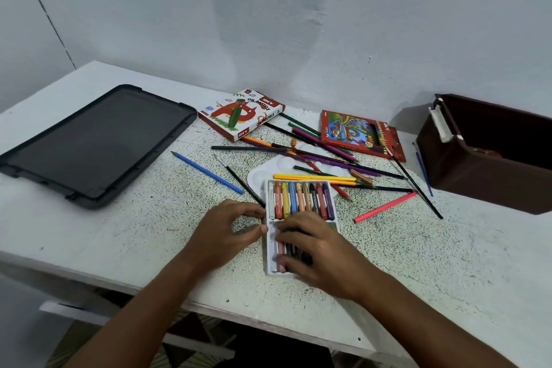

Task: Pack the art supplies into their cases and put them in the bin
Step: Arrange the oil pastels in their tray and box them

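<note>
A white pastel tray [271, 243] lies on the table near the front edge, its upper row full of oil pastels [301, 200]. My left hand [227, 233] holds the tray's left rim between curled forefinger and thumb. My right hand [313, 248] lies flat over the lower row, fingers resting on the pastels there and hiding most of them. The oil pastels box [239, 115] and a red coloured-pencil box [358, 134] sit farther back. Loose coloured pencils [316, 154] are scattered between them over a white palette [261, 173].
A dark brown bin [484, 179] stands open at the right by the wall. A black lid [95, 140] lies at the left. A blue pencil [207, 172], a pink pencil [385, 207] and a blue-handled brush [422, 170] lie apart from the pile.
</note>
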Tool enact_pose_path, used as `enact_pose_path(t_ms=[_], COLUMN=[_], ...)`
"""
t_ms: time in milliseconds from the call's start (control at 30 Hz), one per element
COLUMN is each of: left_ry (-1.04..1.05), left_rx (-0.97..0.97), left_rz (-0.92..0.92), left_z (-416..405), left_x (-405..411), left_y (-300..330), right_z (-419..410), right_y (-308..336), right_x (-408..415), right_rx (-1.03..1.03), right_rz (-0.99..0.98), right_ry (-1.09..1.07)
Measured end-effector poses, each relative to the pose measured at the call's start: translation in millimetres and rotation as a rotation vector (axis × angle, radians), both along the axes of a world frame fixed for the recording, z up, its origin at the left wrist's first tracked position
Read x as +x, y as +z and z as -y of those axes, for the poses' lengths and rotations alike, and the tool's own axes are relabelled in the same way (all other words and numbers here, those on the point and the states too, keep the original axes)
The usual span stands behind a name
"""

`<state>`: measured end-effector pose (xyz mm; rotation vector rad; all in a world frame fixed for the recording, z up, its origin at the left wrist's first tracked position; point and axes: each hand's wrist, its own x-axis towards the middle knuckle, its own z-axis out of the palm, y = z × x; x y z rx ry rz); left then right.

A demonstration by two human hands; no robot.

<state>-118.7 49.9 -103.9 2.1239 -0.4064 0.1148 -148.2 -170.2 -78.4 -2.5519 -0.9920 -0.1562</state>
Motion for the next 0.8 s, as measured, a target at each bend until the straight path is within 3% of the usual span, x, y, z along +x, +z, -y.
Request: enact_pose_path(t_ms=[233,400,567,800], left_ry=[0.003,-0.016,-0.024,-0.023], left_rx=[-0.010,-0.027,-0.042,-0.041], left_rz=[-0.014,-0.026,-0.033,-0.028], left_z=[0,0,1,1], left_x=[0,0,1,1], left_y=[0,3,2,4], right_z=[0,31,86,85], right_y=[14,43,42,40], right_x=[4,56,115,122], right_rx=[0.027,0.291,-0.109,-0.205], right_rz=[-0.156,-0.170,-0.203,-0.248], right_ry=[-0.057,-0.559,-0.906,-0.869])
